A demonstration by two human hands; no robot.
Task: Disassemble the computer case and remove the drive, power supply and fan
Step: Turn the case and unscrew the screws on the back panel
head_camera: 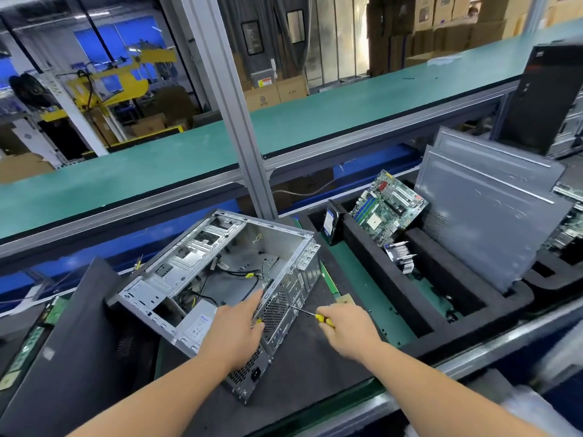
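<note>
Head view. The computer case (220,279) lies on its side at centre frame on a dark mat on the counter (315,367), open face up. It is a bare sheet-metal box, dull silver, with stamped ribs and slots on the drive cage at its 10 o'clock end and perforated mesh grilles along the rear wall at 4 o'clock. Black cables with yellow connectors run loosely across its floor. The power supply (197,324), a grey metal box bearing a white label, sits in the case corner at 7 o'clock.

The left hand (235,334) rests on the rear wall of the case, fingers extended onto the rim, gripping nothing. The right hand (347,332), at 4 o'clock from the case, is curled round a yellow-handled screwdriver (310,314); its thin steel shaft points at the mesh grille.

At 2 o'clock a black foam tray (410,310) with deep slots holds an upright green motherboard (388,209), a hard drive (331,223) on edge and grey steel side panels (485,222).
</note>
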